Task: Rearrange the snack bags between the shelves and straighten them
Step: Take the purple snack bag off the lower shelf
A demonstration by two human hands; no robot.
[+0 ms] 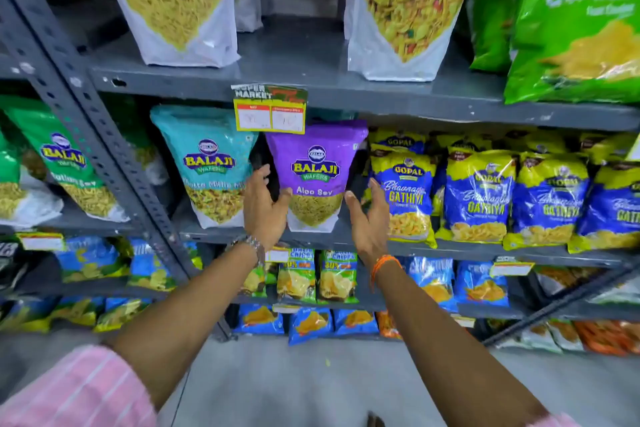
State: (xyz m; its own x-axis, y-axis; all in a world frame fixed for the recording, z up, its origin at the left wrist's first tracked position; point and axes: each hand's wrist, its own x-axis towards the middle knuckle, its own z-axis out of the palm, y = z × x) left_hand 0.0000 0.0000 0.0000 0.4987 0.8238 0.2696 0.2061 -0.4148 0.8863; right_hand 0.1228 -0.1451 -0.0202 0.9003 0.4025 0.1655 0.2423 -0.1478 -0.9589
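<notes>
Grey shelf (207,234): spread left hand (264,208), right hand (367,218) flanking, perhaps touching, "Balaji Aloo Sev" bag (317,173).

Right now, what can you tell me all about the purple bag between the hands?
The purple bag is a glossy plastic stand-up pouch reading "Balaji Wafers" and "Aloo Sev". Its bottom is white, with a see-through window showing thin yellow strands. It stands upright on the grey middle shelf, between a teal bag and blue-and-yellow Gathiya bags. A yellow price tag hangs in front of its top left corner. The left hand touches its left edge, thumb across the front; the right hand is open beside it, contact unclear.
</notes>
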